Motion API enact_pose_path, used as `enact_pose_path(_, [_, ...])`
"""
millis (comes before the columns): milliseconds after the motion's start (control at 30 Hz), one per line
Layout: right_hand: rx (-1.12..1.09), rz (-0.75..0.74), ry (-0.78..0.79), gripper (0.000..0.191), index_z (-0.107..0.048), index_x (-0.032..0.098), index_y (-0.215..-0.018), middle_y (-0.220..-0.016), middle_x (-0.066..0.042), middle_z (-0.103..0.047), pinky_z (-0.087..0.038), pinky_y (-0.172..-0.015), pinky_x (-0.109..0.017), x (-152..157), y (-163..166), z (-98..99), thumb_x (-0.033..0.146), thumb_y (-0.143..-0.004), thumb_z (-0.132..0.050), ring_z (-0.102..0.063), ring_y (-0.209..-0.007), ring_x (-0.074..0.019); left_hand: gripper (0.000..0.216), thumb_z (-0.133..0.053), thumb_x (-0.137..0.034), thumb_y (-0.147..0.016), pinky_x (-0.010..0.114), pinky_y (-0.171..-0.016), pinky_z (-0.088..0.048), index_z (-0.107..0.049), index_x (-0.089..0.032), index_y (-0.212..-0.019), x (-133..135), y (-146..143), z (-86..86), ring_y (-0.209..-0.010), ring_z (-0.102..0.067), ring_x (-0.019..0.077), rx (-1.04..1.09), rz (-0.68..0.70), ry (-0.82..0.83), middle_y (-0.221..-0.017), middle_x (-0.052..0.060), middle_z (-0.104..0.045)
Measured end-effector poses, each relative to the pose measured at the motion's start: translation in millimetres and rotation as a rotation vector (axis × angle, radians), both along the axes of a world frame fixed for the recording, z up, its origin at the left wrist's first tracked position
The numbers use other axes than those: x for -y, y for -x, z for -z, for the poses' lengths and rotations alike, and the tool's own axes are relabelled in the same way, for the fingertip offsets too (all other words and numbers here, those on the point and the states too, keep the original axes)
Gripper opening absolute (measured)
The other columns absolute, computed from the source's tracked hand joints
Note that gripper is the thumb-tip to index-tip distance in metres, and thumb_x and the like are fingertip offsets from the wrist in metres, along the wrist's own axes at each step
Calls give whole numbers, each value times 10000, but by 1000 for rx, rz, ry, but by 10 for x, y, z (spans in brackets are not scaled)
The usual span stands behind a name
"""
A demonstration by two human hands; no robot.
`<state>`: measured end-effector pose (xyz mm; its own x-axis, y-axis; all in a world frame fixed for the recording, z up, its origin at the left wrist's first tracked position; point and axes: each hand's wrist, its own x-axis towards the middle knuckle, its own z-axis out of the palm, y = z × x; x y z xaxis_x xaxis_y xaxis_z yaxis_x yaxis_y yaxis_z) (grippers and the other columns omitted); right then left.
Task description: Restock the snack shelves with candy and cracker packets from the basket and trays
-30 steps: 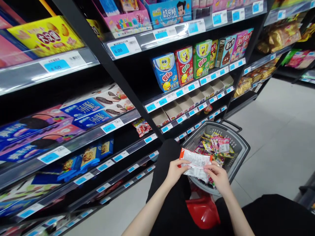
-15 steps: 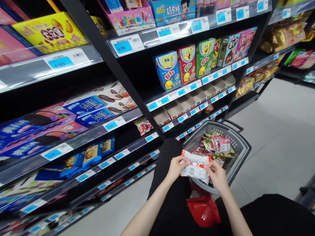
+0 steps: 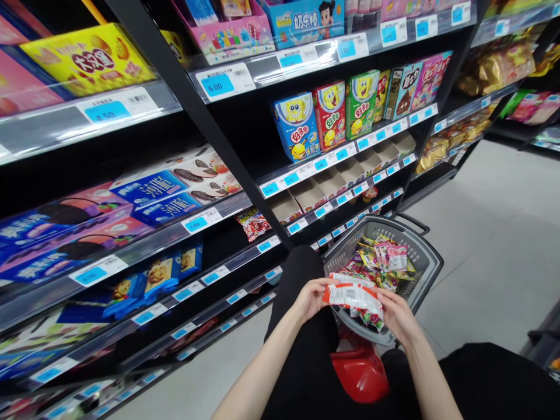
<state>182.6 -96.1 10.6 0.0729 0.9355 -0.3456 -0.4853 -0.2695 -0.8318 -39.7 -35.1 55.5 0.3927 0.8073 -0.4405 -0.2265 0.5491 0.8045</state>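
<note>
While both hands meet over the near end of a grey plastic shopping basket (image 3: 431, 277), as seen in the head view, the left hand (image 3: 310, 300) and the right hand (image 3: 400, 318) hold one small white-and-red snack packet (image 3: 353, 293) between them. The left fingers pinch its left end and the right fingers its right end, so that neither hand is free; the wrapper bows slightly between them, with what appears to be a barcode on the upturned face. The thumbs are too indistinct for their exact placement to be told, and the print is too small to read.

Just beyond the fingertips, a loose heap of colourful snack packets (image 3: 378, 259) lies inside the basket, a pink packet (image 3: 397, 256) on top. Judged from this arrangement, many packets are already gathered there, whereas the held one remains outside the heap, in the grasp. Its wrapper shows no evident tear, though the hidden underside cannot be judged.

Farther beyond the left fingers stand blue (image 3: 297, 128), red and green cracker cartons, above a row of open cardboard trays (image 3: 284, 208). Well to the left of the left fingers lie thin-biscuit boxes (image 3: 153, 189); nearer the body, below both hands, is a red plastic object (image 3: 361, 373).
</note>
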Motion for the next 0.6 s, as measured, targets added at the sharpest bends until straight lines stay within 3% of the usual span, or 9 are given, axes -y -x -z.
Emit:
enact_pose_path(167, [-62,13,-6,322,-759,195,-866,-886,-110,-741,-535,-678,-368,15,-33,-13,322,-580,-683,-672,-754,-244,420,-639,-72,-502,351,-748,-537,-694,-126,-915,6,-35,-1,-824,-664,217,-11,10,-17,-914,90,-704])
enact_pose_path(300, [6,47,-19,400,-741,221,-898,-950,-99,-733,-531,-702,-364,-5,73,0,381,-533,-784,-677,-819,-254,292,-735,-219,-586,297,-657,-548,-666,-103,-845,8,-91,55,-689,-671,179,-130,-49,-90,-784,73,-702])
enact_pose_path(400, [128,66,0,399,-725,200,-771,-733,-79,-724,-501,-525,-336,-25,130,30,517,-537,-787,-662,-601,-239,312,-707,-388,-649,251,-474,-498,-626,-113,-772,34,-120,79,-470,-619,152,-251,-79,-143,-569,31,-654])
enact_pose_path(467, [239,71,17,386,-675,191,-614,-494,-24,-627,-398,-397,-283,-35,125,57,570,-589,-743,-553,-402,-180,339,-667,-461,-685,216,-360,-403,-598,-135,-748,72,-137,80,-351,-551,137,-340,-85,-172,-469,-2,-605])
enact_pose_path(533, [362,81,16,439,-599,190,-482,-368,22,-505,-323,-373,-260,-43,87,83,593,-612,-715,-443,-336,-133,322,-649,-469,-709,185,-309,-294,-576,-155,-704,113,-156,73,-279,-470,106,-432,-99,-200,-397,-41,-544])
enact_pose_path(600, [484,103,-3,471,-562,187,-437,-379,33,-489,-327,-409,-257,-51,34,111,603,-592,-715,-434,-379,-123,307,-662,-431,-710,175,-308,-217,-542,-167,-612,141,-178,68,-257,-400,73,-514,-115,-223,-352,-70,-477])
